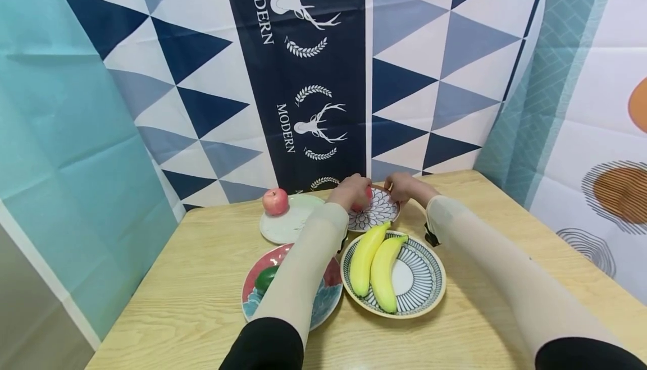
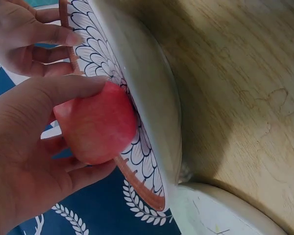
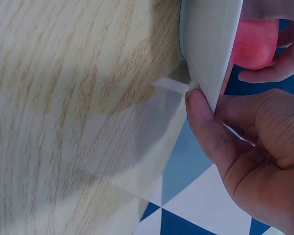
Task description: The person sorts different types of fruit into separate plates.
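Note:
My left hand (image 2: 34, 142) grips a red apple (image 2: 100, 122), thumb on one side and fingers curled round the other, at the face of a petal-patterned plate (image 2: 95, 56). In the head view that brown-rimmed plate (image 1: 381, 213) lies at the back of the table, with the left hand (image 1: 351, 191) over its left part. My right hand (image 3: 255, 142) pinches the plate's rim between thumb and fingers, seen from the pale underside (image 3: 210, 44) in the right wrist view. The head view puts the right hand (image 1: 401, 186) at the plate's far right edge.
Two bananas (image 1: 384, 274) lie in a striped bowl (image 1: 429, 297) in front. A red-and-blue plate (image 1: 328, 302) with a green item (image 1: 265, 278) sits under the left forearm. Behind it, another apple (image 1: 275, 201) rests on a pale green plate (image 1: 283, 229). A patterned curtain (image 1: 323, 78) borders the table's back.

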`<state>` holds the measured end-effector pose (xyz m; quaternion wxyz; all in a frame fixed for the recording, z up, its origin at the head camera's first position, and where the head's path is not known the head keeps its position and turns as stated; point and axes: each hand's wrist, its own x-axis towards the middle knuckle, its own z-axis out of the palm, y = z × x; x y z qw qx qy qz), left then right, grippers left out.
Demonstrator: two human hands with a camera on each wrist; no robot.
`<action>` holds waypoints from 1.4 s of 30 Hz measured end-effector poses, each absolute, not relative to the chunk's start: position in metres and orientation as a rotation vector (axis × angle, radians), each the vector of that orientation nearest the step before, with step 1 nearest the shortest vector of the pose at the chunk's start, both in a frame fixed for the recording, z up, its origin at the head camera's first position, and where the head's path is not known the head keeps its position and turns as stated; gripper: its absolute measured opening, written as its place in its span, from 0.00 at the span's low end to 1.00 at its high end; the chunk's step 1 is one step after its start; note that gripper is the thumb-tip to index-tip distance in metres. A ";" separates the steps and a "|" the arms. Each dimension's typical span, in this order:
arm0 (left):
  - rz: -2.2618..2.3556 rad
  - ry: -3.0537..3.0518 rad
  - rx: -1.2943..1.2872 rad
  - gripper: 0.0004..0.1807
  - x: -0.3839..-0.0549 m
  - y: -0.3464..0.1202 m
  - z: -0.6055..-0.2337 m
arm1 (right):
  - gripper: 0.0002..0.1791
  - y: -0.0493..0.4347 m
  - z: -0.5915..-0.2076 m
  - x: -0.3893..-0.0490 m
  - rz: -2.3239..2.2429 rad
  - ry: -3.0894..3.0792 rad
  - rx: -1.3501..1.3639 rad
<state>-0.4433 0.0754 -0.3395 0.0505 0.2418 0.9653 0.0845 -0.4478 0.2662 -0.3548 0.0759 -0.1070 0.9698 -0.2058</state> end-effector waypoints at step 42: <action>0.229 2.922 0.719 0.49 -0.448 -0.015 -0.317 | 0.23 0.261 -0.350 -0.445 -0.566 2.901 -0.291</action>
